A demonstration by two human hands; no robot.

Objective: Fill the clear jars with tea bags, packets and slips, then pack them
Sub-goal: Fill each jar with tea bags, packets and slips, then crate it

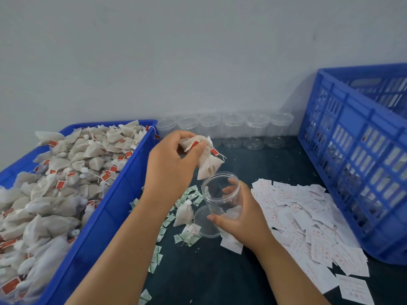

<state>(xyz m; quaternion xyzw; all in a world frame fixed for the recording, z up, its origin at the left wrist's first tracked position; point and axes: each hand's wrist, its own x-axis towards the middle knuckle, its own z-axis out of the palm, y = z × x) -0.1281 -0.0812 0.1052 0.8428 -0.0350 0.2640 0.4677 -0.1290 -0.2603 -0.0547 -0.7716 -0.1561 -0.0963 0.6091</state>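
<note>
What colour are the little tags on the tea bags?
Red tags, seen best in the head view.

— Where are the hands?
— Over the dark table [220, 271]. The left hand [169, 164] pinches a small bunch of tea bags [208, 161], red tags dangling, just above the open mouth of a clear jar [217, 194].
— And what holds the jar?
— The right hand [242, 219], fingers curled round it, tilting its mouth toward the left hand.
— What lies around them?
— A blue tray [123, 194] on the left, heaped with more bags [66, 172]. Green-and-white packets [191, 195] and one loose bag [184, 213] lie beside the jar, with white slips [308, 216] spread to its right. Empty jars [233, 128] line the wall, and a blue crate [352, 172] stands at the right.
</note>
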